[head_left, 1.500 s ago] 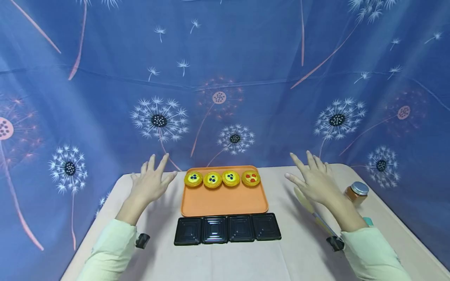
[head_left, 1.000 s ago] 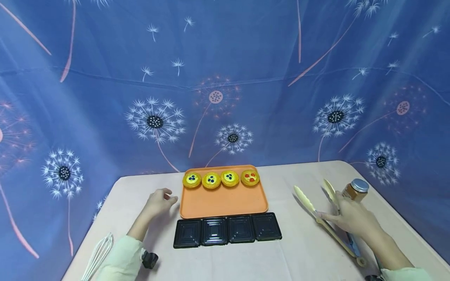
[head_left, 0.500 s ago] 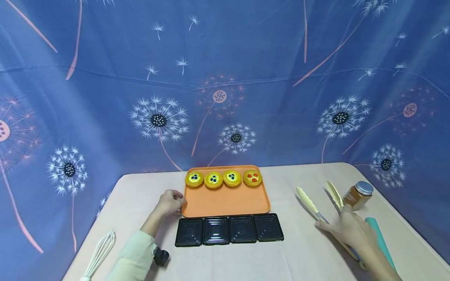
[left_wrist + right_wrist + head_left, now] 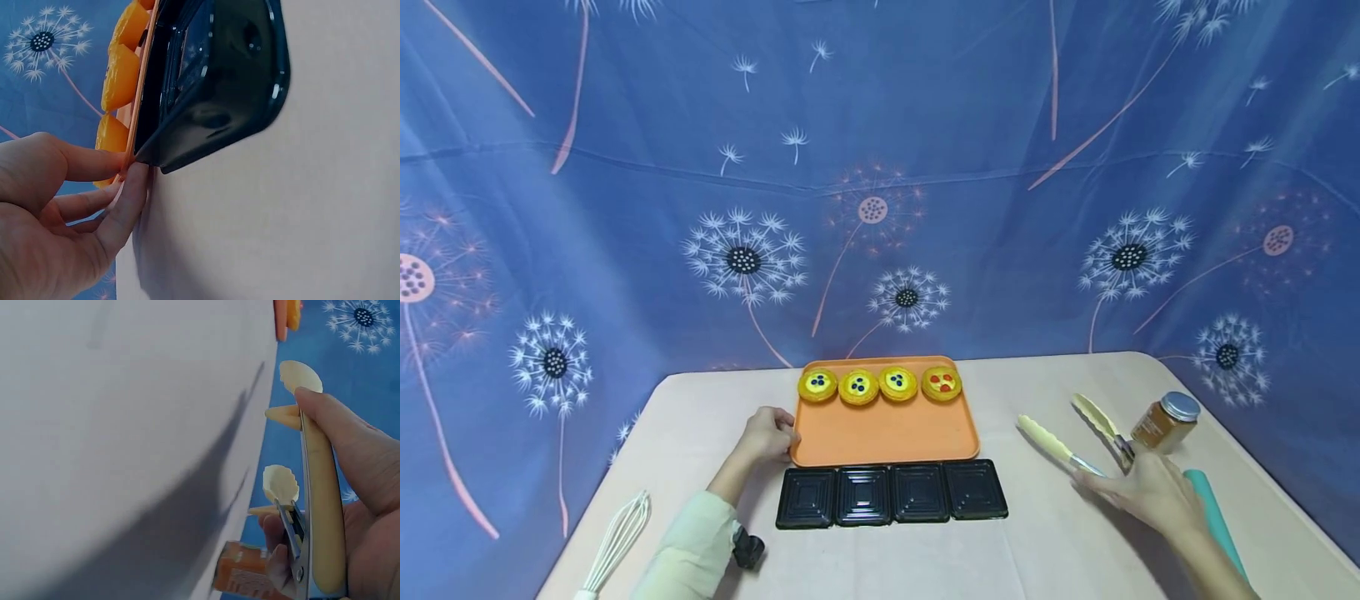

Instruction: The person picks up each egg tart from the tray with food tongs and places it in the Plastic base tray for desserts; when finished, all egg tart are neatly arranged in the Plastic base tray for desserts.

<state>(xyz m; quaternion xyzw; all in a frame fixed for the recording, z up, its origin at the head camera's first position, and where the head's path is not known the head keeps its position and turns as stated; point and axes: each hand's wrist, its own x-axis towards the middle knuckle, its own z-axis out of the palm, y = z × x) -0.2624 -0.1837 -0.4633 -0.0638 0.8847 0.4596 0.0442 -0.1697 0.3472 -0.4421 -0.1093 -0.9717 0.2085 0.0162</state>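
My left hand (image 4: 767, 435) pinches the left rim of an orange tray (image 4: 883, 433) between thumb and fingers, as the left wrist view (image 4: 69, 206) also shows. Along the tray's back sit several egg tarts (image 4: 858, 387); most carry blue dots, and the rightmost tart (image 4: 941, 383) has red pieces. My right hand (image 4: 1153, 492) grips a pair of tongs (image 4: 1045, 437) with cream scalloped tips. In the right wrist view the thumb lies along one beige handle (image 4: 325, 512) and the fingers curl round the other side. The tongs' tips stand apart with nothing between them.
Several black square plastic trays (image 4: 863, 496) stand in a row before the orange tray. A jar with a silver lid (image 4: 1167, 422) and a teal cylindrical thing (image 4: 1216, 521) are at the right. A whisk (image 4: 617, 540) lies at the left. A blue dandelion-print cloth (image 4: 880, 167) hangs behind.
My left hand has come down to the tray's left rim and taken hold. My right hand has come down onto the tongs, gripped them and lifted them somewhat, their tips shifting left.
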